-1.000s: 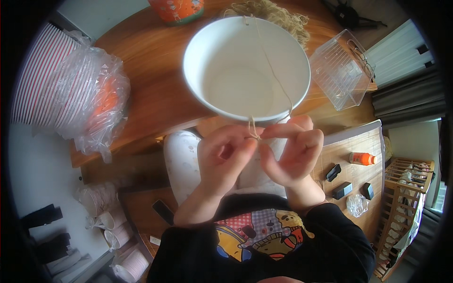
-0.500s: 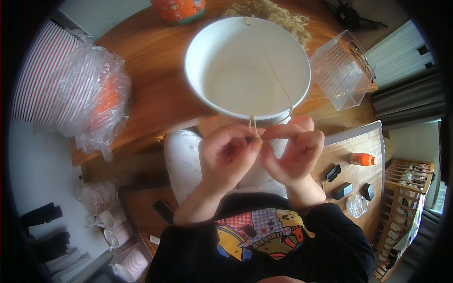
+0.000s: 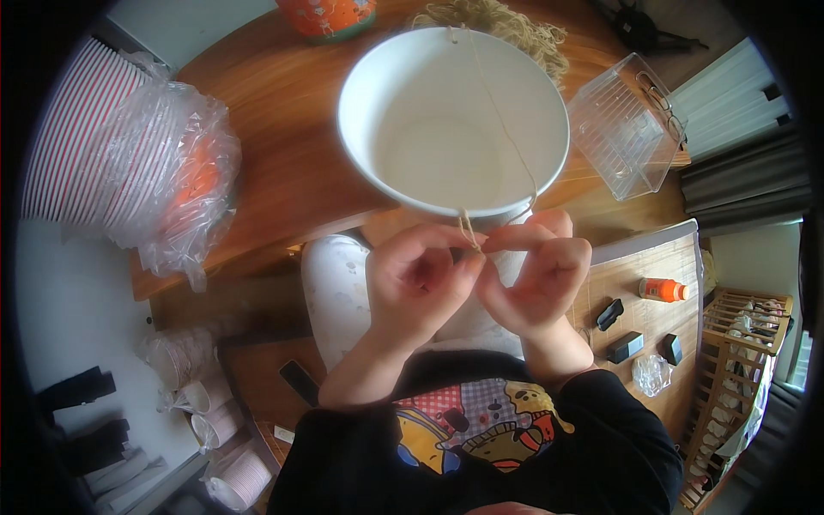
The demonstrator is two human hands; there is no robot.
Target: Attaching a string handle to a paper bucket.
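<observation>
A white paper bucket lies tipped toward me on the wooden table, its open mouth facing up. A thin beige string runs from the far rim across the mouth to the near side. At the near rim the string forms a loop, and both hands meet just below it. My left hand pinches the string between thumb and forefinger. My right hand is closed too, its thumb and forefinger pinching string right beside the left fingertips. The knot itself is partly hidden by the fingers.
A bundle of loose string lies behind the bucket. Clear plastic box stands to its right, an orange bucket at the back. On the left is a bagged stack of striped buckets. An orange bottle lies on the right.
Hardly anything differs. Both hands keep their pinch on the string, and the whole scene has shifted very slightly in the picture.
</observation>
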